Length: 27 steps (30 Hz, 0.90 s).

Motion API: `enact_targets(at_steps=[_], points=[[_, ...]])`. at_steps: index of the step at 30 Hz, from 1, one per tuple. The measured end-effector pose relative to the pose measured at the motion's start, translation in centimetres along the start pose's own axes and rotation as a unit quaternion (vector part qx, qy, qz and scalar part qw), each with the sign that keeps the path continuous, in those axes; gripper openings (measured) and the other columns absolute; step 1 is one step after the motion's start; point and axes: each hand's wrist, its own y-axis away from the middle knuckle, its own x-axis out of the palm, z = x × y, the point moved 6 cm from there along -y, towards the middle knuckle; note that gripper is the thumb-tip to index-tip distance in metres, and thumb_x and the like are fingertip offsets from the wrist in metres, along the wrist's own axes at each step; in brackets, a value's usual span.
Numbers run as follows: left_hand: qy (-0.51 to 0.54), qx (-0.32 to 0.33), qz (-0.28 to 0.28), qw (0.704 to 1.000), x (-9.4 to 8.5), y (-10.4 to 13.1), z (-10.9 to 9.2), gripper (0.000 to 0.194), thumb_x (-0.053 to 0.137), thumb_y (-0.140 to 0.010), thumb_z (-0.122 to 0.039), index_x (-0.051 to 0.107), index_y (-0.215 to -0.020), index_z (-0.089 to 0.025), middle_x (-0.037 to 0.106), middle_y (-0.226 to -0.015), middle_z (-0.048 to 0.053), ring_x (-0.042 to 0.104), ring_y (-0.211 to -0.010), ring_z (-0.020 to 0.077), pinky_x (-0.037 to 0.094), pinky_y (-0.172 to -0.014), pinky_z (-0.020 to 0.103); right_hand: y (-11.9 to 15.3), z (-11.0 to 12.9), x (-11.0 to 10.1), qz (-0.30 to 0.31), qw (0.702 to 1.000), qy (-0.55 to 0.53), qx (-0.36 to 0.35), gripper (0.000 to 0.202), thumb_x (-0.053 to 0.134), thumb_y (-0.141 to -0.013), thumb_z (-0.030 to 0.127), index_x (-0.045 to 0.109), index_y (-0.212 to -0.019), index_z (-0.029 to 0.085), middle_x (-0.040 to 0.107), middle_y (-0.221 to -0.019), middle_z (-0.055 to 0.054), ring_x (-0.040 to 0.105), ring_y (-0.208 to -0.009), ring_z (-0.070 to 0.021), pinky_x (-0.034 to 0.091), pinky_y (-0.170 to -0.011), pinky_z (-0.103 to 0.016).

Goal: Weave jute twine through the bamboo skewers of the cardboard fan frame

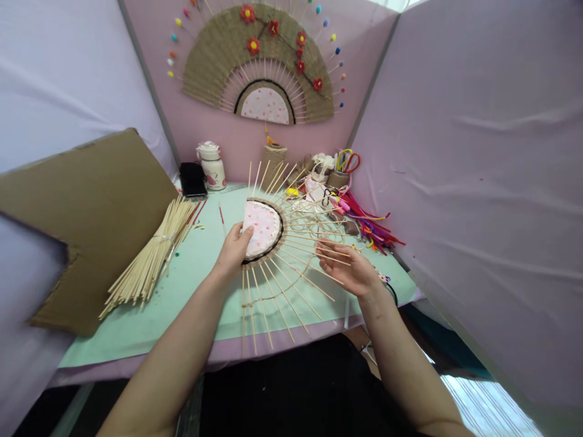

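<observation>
My left hand [233, 249] grips a half-round fan base [263, 226] by its straight edge, the thumb lying on its pink dotted face. Thin wooden sticks [291, 295] spread out from the base's black-trimmed curve like rays. A strand of jute twine [274, 297] weaves across the lower sticks and runs up toward my right hand [348, 267]. That hand is among the right-hand sticks, palm up, its fingers bent behind them and closed near the twine; the exact pinch is partly hidden.
A bundle of sticks [152, 258] and bent cardboard [86, 200] lie left. Behind stand a phone [192, 179], a white bottle [211, 167] and a twine spool [274, 167]. Scissors [351, 162] and pipe cleaners [376, 229] are at right. A finished fan [204, 64] hangs on the wall.
</observation>
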Motion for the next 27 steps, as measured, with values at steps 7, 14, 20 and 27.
enact_targets(at_steps=[7,14,20,27], points=[[-0.137,-0.005,-0.056,0.989,-4.7,-0.2,0.7,0.037,0.058,-0.083,-0.036,0.056,-0.113,-0.014,0.069,-0.082,0.007,0.065,-0.066,0.0173,0.050,-0.063,0.028,-0.8,1.8,-5.0,-0.199,0.949,0.144,-0.198,0.021,0.065,-0.067,0.018,0.062,-0.088,0.024,0.069,-0.088,0.000,0.065,-0.079,-0.0127,0.048,-0.068,-0.025],[-0.422,0.023,-0.088,0.902,-8.1,0.4,0.9,0.039,0.057,-0.081,-0.040,0.063,-0.108,-0.013,0.070,-0.104,0.018,0.064,-0.096,0.0302,0.048,-0.084,0.039,-0.1,0.6,-0.8,-0.088,0.855,0.448,-0.246,0.014,0.056,-0.081,0.026,0.065,-0.092,0.023,0.069,-0.093,-0.004,0.062,-0.089,-0.0194,0.046,-0.085,-0.037],[-0.508,0.018,-0.067,0.858,-7.6,0.2,0.8,0.039,0.053,-0.084,-0.039,0.062,-0.110,-0.010,0.068,-0.110,0.023,0.063,-0.102,0.0349,0.046,-0.085,0.041,-0.3,-3.0,3.5,0.083,0.676,0.661,-0.315,0.032,0.043,-0.088,0.015,0.067,-0.109,0.019,0.064,-0.111,-0.010,0.054,-0.107,-0.0231,0.041,-0.097,-0.041],[-0.525,0.028,-0.080,0.847,-8.0,-0.2,1.1,0.035,0.057,-0.081,-0.038,0.062,-0.105,-0.014,0.069,-0.104,0.021,0.064,-0.101,0.0348,0.046,-0.086,0.042,-0.6,-4.3,4.6,0.105,0.616,0.720,-0.302,0.034,0.041,-0.091,0.016,0.068,-0.112,0.018,0.064,-0.107,-0.012,0.053,-0.101,-0.0246,0.042,-0.093,-0.041]])
